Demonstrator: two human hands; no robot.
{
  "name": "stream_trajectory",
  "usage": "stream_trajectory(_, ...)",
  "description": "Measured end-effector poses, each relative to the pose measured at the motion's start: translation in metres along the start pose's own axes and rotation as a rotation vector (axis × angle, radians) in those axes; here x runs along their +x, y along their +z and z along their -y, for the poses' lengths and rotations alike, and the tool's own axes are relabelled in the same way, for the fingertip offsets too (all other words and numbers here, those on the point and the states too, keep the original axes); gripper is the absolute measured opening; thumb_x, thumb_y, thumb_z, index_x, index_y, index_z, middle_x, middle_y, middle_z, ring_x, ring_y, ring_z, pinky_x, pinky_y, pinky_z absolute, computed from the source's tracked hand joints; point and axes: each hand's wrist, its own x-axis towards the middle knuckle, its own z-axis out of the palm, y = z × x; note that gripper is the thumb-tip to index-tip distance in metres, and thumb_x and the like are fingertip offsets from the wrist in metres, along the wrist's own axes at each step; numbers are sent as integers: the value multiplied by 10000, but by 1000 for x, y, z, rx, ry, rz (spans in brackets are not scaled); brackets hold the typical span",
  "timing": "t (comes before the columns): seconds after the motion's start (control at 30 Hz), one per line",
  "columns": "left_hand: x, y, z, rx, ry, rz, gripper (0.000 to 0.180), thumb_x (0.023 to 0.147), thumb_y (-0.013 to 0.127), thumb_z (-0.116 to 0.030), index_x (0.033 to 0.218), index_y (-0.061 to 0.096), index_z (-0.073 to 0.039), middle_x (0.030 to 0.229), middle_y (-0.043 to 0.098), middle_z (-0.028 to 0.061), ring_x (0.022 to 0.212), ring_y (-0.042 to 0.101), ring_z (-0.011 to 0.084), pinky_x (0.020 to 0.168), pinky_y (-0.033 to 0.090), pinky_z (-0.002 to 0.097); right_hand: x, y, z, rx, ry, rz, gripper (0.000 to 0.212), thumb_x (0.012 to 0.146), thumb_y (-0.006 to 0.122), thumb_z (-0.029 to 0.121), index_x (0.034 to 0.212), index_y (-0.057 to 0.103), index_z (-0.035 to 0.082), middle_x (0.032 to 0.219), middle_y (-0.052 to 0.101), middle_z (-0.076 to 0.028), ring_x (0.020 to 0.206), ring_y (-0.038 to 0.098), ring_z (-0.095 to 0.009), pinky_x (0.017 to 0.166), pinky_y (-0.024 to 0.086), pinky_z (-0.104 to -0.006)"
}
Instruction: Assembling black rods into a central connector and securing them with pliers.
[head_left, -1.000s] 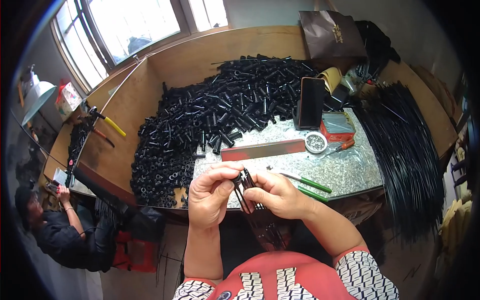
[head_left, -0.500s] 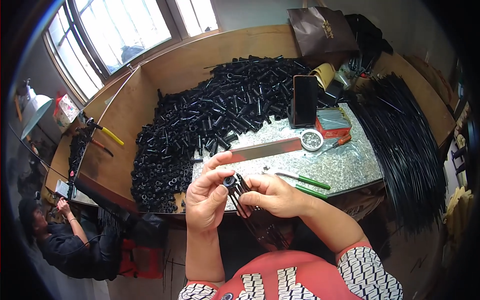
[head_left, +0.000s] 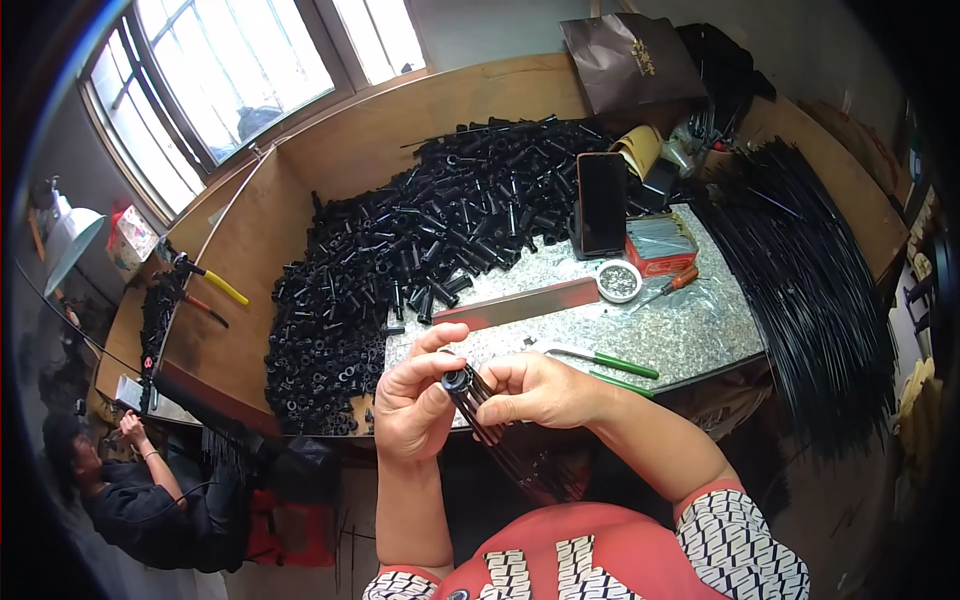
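My left hand (head_left: 410,408) pinches a round black umbrella hub (head_left: 457,381) between thumb and fingers, just past the table's near edge. Its other fingertips are raised. Thin black ribs (head_left: 490,432) run from the hub down toward my lap. My right hand (head_left: 540,390) is closed on those ribs close below the hub, its thumb on top. Where its other fingers press is partly hidden. Green-handled pliers (head_left: 600,360) lie on the speckled tabletop (head_left: 690,335), just beyond my right hand.
Black tubular parts (head_left: 430,220) are heaped at the back and left. Long black rods (head_left: 800,300) overhang the right side. A flat metal bar (head_left: 515,302), a phone (head_left: 601,205), a small white dish (head_left: 618,281) and an orange-handled screwdriver (head_left: 682,280) lie between. A person (head_left: 150,500) sits at left.
The hub has turned and dropped slightly in my left hand. My right hand has shifted a little left, nearer the hub. The view has tilted slightly.
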Motion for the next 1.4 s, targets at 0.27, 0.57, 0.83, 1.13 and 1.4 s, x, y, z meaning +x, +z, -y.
stream_trajectory(0.27,1,-10,-3,37,4,50,246,835,679,-66,1047,658,57,1248,522,223,1183,508,279,984,421,355,4,-2,-6,125,-10,89,182,906,633,192,854,579,26,747,603,-26,652,555,-94,610,441,-235)
stream_trajectory(0.57,15,8,-9,-75,-157,122,539,784,747,-97,1243,505,50,1160,578,251,948,626,202,793,528,288,-10,5,3,62,-15,56,203,862,695,187,831,574,27,741,625,-32,665,579,-96,604,453,-235)
stream_trajectory(0.83,6,54,-32,617,-118,-186,424,754,751,-32,1107,529,42,918,639,69,810,626,110,708,506,216,-21,23,22,-791,-501,-444,237,811,732,164,780,566,-3,668,579,-82,549,564,-158,499,431,-291)
stream_trajectory(1.13,0,40,-30,1223,113,-104,323,658,811,-69,930,654,7,750,643,78,642,597,144,601,475,268,-17,20,-3,-743,-465,-412,184,833,690,102,783,542,5,796,597,-99,663,581,-192,591,460,-300)
stream_trajectory(1.4,-4,28,-45,1160,-68,126,283,643,786,-20,887,652,30,770,651,94,700,604,154,651,464,267,-17,13,-11,-616,-253,-243,157,830,700,101,834,578,2,836,629,-76,739,590,-126,636,470,-271)
